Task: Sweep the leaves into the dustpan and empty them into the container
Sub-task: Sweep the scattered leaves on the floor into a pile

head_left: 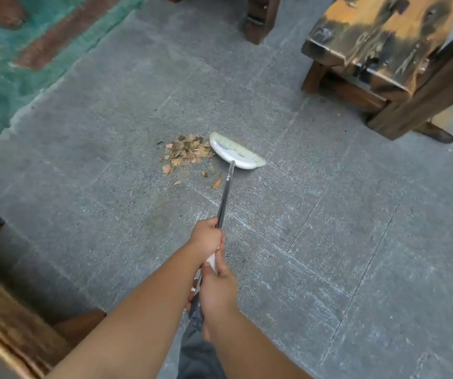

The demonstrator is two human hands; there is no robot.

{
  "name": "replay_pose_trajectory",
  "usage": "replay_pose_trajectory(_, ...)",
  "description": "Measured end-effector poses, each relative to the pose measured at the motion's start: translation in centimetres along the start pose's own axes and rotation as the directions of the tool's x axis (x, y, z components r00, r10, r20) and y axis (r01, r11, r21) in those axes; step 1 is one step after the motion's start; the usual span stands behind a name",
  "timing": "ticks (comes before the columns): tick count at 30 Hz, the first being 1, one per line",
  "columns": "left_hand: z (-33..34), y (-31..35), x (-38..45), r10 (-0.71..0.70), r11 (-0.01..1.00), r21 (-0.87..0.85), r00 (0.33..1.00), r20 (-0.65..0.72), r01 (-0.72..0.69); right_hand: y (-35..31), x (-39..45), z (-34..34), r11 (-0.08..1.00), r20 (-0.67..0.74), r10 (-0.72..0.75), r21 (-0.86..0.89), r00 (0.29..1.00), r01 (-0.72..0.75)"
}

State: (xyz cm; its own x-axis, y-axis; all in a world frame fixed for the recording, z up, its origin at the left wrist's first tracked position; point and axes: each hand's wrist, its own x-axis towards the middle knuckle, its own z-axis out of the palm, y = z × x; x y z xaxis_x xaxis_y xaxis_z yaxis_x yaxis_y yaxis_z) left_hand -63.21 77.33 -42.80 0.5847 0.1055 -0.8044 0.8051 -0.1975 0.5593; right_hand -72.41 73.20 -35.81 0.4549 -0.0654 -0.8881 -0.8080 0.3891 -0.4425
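**Two hands on the broom, leaves gathered just beside its head**

Nearest the camera, the right hand (218, 292) wraps the upper end of the broom handle (224, 199), fingers curled round it and pressed together, thumb lying up toward the white grip section. Just ahead of it the left hand (206, 237) grips the shaft where the white grip meets the bare metal; its knuckles face up and its fingers close round the far side, so their tips cannot be seen. Both forearms reach forward and converge on the handle. The stacked grip looks chosen for control: the rear hand seems to act as the pivot while the front hand steers the stroke.

The handle slopes away and down to the broom head (235, 152), which rests on the grey paved floor (343, 242) near the middle of the view, pale green bristles along its far edge. Just beside its left end lies the pile of dry leaves (187, 151), a tight heap with a few strays (216, 183) nearer the person. The head probably sits there to push the leaves together.

Farther off, a worn wooden bench (378, 45) stands toward the floor's far right corner, and a green mat (23, 77) covers the far left. Neither dustpan nor container is in view, so gathering appears to be the step in hand.
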Motion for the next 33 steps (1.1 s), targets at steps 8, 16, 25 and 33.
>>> replay_pose_trajectory(8,2.7,-2.9,-8.5,0.015,0.963,-0.268,0.996,-0.086,-0.038,2.3,-6.5,-7.0,0.959,0.145,-0.104,-0.247,0.984,0.138)
replay_pose_trajectory(16,12.1,-8.9,-14.9,-0.185,0.832,-0.515,0.979,0.089,0.204,1.9,-11.4,-21.0,0.784,0.154,-0.051,-0.605,0.987,0.135)
replay_pose_trajectory(25,22.6,-15.1,-21.0,-0.4,0.73,-0.541,0.903,0.156,0.417,3.9,-14.9,-32.4,0.715,0.035,0.122,-0.697,0.992,-0.063)
replay_pose_trajectory(33,23.5,-15.8,-17.9,-0.424,0.782,-0.464,0.901,0.092,0.416,3.5,-11.6,-32.0,0.683,0.054,0.135,-0.728,0.989,-0.054)
